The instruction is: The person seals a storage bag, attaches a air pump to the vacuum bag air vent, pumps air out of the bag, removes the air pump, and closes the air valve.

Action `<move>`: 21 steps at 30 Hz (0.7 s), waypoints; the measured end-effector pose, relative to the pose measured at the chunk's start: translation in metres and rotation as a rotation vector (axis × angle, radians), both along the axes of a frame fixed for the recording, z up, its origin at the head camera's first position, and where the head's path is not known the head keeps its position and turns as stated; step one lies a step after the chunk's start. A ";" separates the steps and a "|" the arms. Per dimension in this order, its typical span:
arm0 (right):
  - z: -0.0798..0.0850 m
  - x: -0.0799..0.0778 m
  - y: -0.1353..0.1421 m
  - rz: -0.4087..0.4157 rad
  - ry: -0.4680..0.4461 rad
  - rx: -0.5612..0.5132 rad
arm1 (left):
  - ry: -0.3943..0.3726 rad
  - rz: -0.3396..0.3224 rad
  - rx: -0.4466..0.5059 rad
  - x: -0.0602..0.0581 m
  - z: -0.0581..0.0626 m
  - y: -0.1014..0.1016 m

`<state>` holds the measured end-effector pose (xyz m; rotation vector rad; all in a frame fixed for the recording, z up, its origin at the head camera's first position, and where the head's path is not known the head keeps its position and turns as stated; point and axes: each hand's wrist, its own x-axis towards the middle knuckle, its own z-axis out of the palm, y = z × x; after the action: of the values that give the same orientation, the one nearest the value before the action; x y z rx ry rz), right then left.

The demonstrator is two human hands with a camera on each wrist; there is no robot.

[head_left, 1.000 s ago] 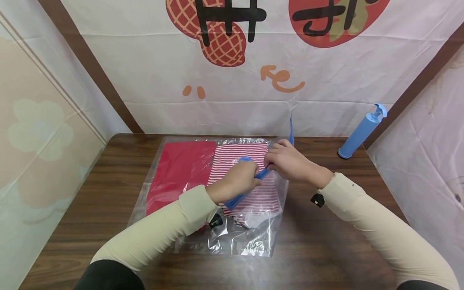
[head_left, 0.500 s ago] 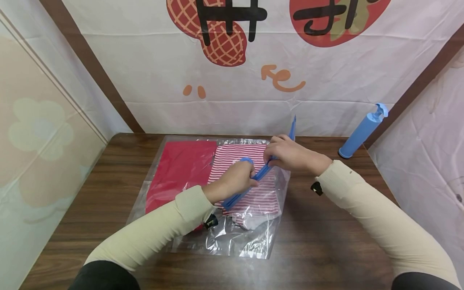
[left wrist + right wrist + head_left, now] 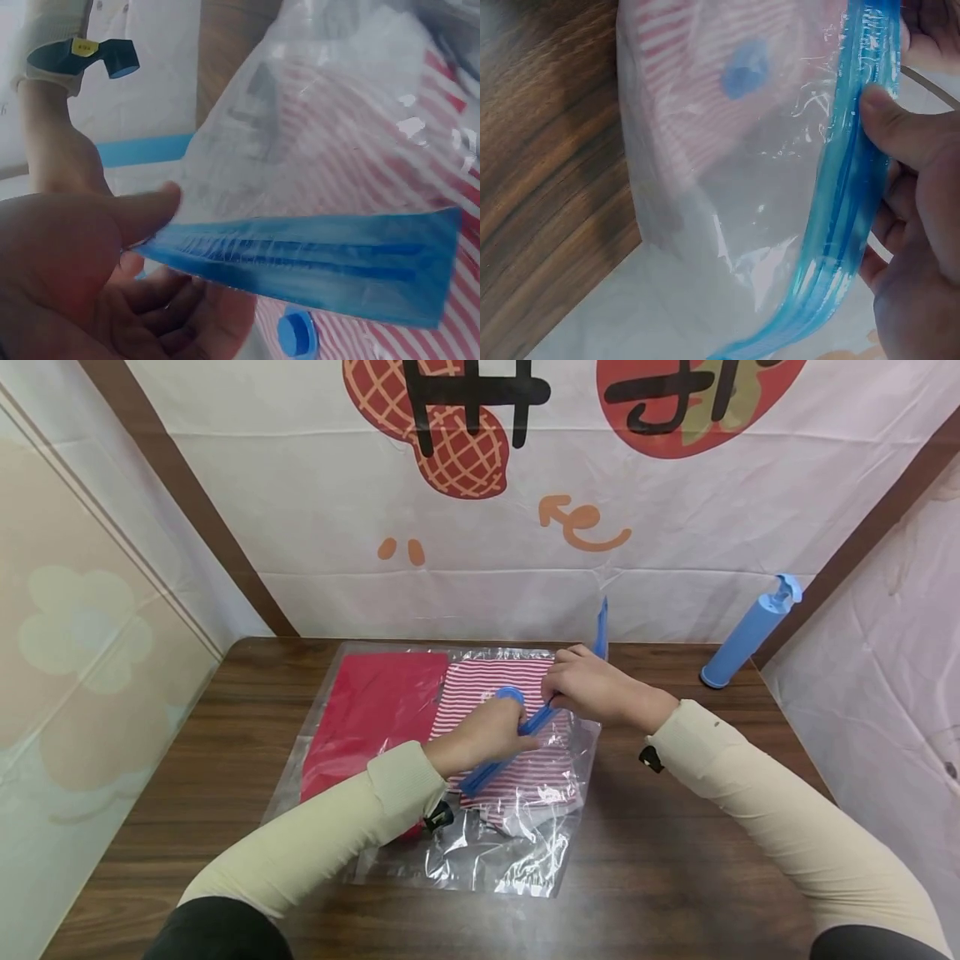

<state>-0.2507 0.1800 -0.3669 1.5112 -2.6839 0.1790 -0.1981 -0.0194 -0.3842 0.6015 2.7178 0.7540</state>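
Observation:
A clear plastic zip storage bag (image 3: 517,868) lies on the table, with red folded cloth (image 3: 382,710) and red-and-white striped cloth (image 3: 480,672) inside. Its blue zip strip (image 3: 483,777) is lifted and runs diagonally over the striped cloth. My left hand (image 3: 483,735) pinches the strip near its middle; in the left wrist view the thumb lies on top of the strip (image 3: 337,262). Farther along, my right hand (image 3: 596,689) pinches the same strip (image 3: 829,217) between thumb and curled fingers. A round blue valve (image 3: 510,693) shows just beyond the left hand.
A blue hand pump (image 3: 746,639) stands at the table's back right, leaning toward the corner. Printed cloth walls (image 3: 465,602) enclose the back and both sides of the wooden table (image 3: 675,860).
My right hand rose slightly away with the strip, then came back a little toward the left hand. My left hand shifted slightly left. Both keep hold of the strip; the bag stays in place.

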 end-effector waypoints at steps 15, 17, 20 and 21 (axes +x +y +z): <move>0.013 -0.010 0.007 -0.022 -0.240 0.016 | 0.058 -0.014 -0.001 -0.008 0.001 0.014; 0.015 -0.010 0.006 -0.031 -0.246 0.019 | 0.051 -0.014 0.012 -0.008 0.001 0.013; 0.015 -0.010 0.005 -0.036 -0.229 0.015 | 0.055 -0.012 0.023 -0.008 0.001 0.011; 0.014 -0.011 0.005 -0.033 -0.221 0.011 | 0.060 -0.010 0.025 -0.009 0.000 0.011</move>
<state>-0.2614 0.1847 -0.3530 1.5327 -2.8795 0.3505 -0.2069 -0.0085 -0.3838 0.6527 2.7611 0.7804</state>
